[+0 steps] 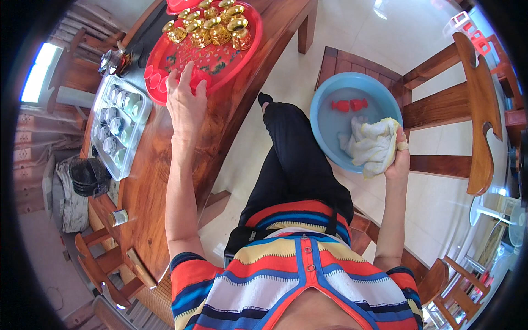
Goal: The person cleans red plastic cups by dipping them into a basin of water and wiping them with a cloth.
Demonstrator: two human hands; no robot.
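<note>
My left hand (pixel 185 103) reaches over the near rim of a round red tray (pixel 247 70), fingers spread. Small red cups (pixel 154 79) stand in a row on that rim beside the fingers. Another red cup (pixel 199 77) is close to my thumb, partly hidden. Several shiny gold vases (pixel 220 35) are grouped at the tray's far side. In my right hand (pixel 399 159) is a white cloth with yellow edging (pixel 375 144), bunched and hanging over a light blue basin (pixel 317 123). Two small red cups (pixel 349 105) lie in the basin's cloudy water.
The basin rests on a wooden chair (pixel 342 62). On the wooden table (pixel 152 198) are a clear plastic tray (pixel 138 136) of teacups, a glass teapot (pixel 110 62) and a small jar (pixel 119 217). A black bag (pixel 88 177) lies beyond the table's left edge.
</note>
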